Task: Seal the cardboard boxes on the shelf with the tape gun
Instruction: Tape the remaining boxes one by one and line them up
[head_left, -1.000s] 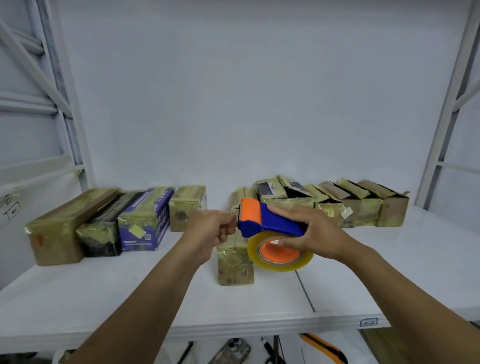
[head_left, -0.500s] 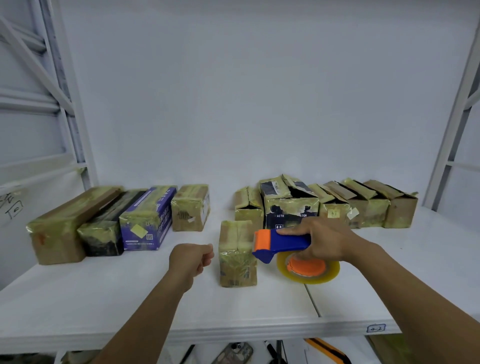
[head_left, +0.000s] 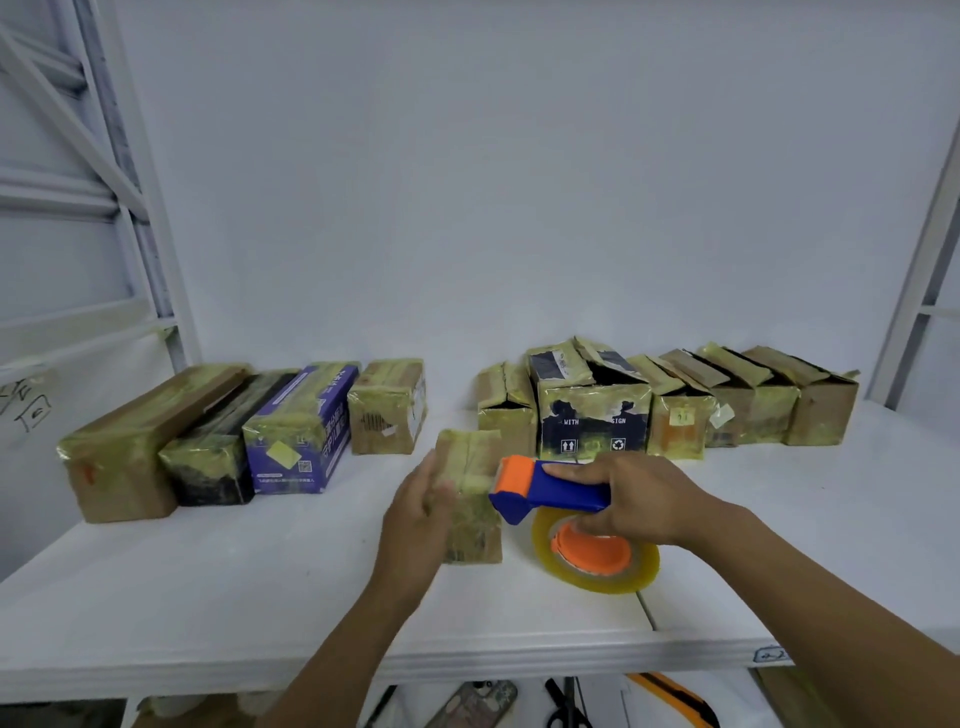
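Cardboard fills the back of the white shelf (head_left: 208, 597) in two groups. On the left, four closed boxes wrapped in yellowish tape stand side by side: a long brown box (head_left: 140, 441), a dark box (head_left: 218, 457), a purple box (head_left: 301, 431) and a short brown box (head_left: 387, 405). On the right is a row of open boxes (head_left: 748, 410) with their flaps standing up. Among them is a dark printed box (head_left: 595, 415) with arrows and a recycling mark on its front.

In front of the gap between the two groups, nearer the shelf's edge, a small box (head_left: 478, 530) stands on its own, taped over and apart from the rest. The left hand (head_left: 415, 519) lies flat against its left side with the fingers straight, the grip wide and holding nothing. The right hand (head_left: 644, 499) has its grip closed round the blue handle of the tape gun (head_left: 550, 491), fingers wrapped over the top. The tape gun sits just to the right of the small box, its orange head at the box's upper right edge; from here I cannot tell whether they touch. The roll of tape (head_left: 595, 558) hangs under the handle, either resting on the shelf or just above it.
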